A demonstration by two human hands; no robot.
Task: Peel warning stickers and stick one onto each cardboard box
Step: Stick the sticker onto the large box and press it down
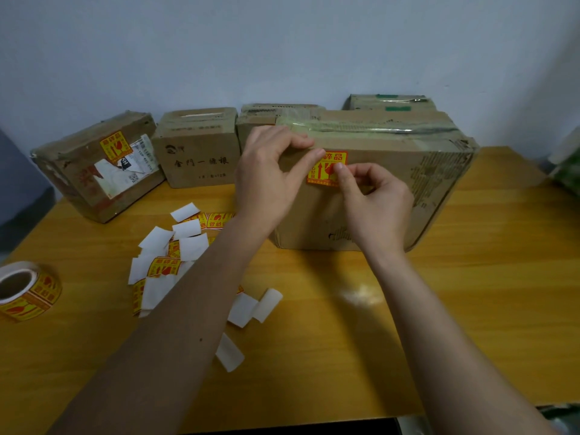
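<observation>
A large cardboard box point(392, 183) stands in front of me on the wooden table point(470, 277). A yellow and red warning sticker point(326, 166) lies on its front face near the top. My left hand point(270, 177) rests on the box's top edge, its thumb at the sticker's upper left corner. My right hand point(373, 199) presses thumb and forefinger on the sticker's right side. At the left, a worn box point(97, 171) carries a sticker point(115, 147). A smaller box point(197, 152) with printed characters bears none that I can see.
A roll of stickers point(26, 290) sits at the table's left edge. Loose stickers and white backing papers point(169, 259) are scattered under my left forearm. More boxes point(389, 103) stand against the wall behind the large one. A green and white object point(568, 164) shows at the right edge.
</observation>
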